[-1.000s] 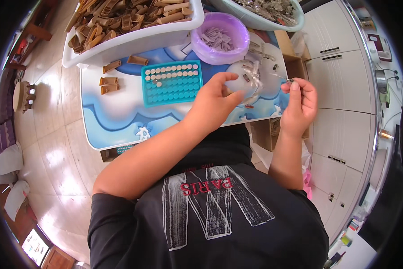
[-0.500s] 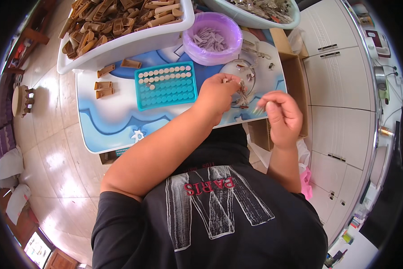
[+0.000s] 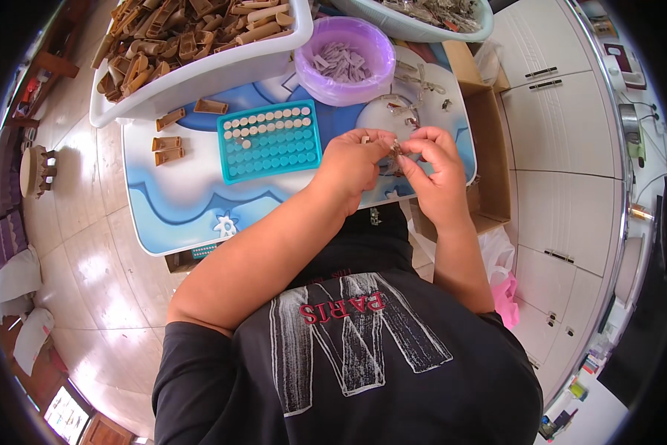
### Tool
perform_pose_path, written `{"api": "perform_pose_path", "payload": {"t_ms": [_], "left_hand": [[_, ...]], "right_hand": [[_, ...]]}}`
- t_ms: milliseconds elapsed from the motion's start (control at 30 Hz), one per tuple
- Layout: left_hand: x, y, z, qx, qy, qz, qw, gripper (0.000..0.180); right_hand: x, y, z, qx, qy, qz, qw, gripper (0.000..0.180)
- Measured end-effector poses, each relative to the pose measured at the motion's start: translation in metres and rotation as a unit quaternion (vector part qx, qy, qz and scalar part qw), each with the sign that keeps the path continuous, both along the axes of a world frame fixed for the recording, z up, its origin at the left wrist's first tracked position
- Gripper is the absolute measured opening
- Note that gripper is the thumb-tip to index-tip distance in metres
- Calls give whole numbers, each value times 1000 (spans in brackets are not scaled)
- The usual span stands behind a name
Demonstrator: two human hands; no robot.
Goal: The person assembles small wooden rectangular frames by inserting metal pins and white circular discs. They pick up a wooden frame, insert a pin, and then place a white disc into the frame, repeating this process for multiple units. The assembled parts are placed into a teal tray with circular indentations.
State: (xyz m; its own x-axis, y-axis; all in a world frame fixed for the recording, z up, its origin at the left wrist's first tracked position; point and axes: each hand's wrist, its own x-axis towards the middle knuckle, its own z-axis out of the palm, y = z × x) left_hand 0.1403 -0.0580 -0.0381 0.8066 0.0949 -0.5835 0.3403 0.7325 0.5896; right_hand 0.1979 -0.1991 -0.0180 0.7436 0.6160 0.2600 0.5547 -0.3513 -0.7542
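Observation:
My left hand (image 3: 350, 165) is closed in a pinch on a small clear-and-brown part (image 3: 395, 151) above the table's right side. My right hand (image 3: 441, 176) meets it there, thumb and forefinger pinched at the same part. The part is partly covered by the fingers, and its exact kind is too small to tell. Left of my hands lies a teal tray (image 3: 229, 169) with rows of round places. Small whitish discs (image 3: 269, 117) fill its upper rows. Beyond my fingers, several loose clear, wiry pieces (image 3: 398, 108) lie on the table.
A white tub (image 3: 200, 68) of brown plastic shells stands at the far left. Beside it are a purple bowl (image 3: 384, 80) of small pale pieces and a pale basin (image 3: 422, 34) of wiry clear parts. Several brown shells (image 3: 167, 142) lie left of the tray. A cardboard box (image 3: 489, 141) stands at right.
My right hand has moved left and up to my left hand, and its fingers now pinch at the part there. My left hand stays in nearly the same place.

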Motion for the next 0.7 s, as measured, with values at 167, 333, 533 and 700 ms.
{"api": "perform_pose_path", "payload": {"t_ms": [167,333,533,700], "left_hand": [[0,0,7,-14,-19,-2,1000,27],[-4,2,9,-37,-63,2,997,34],[-11,8,13,-13,-167,-82,983,22],[-13,8,10,131,-272,-111,947,13]], "right_hand": [[2,-5,-2,38,58,-49,996,11],[-2,-11,-7,169,271,-74,945,13],[-3,-11,-2,230,468,-101,847,14],[4,-9,-4,275,407,-44,870,15]]}}
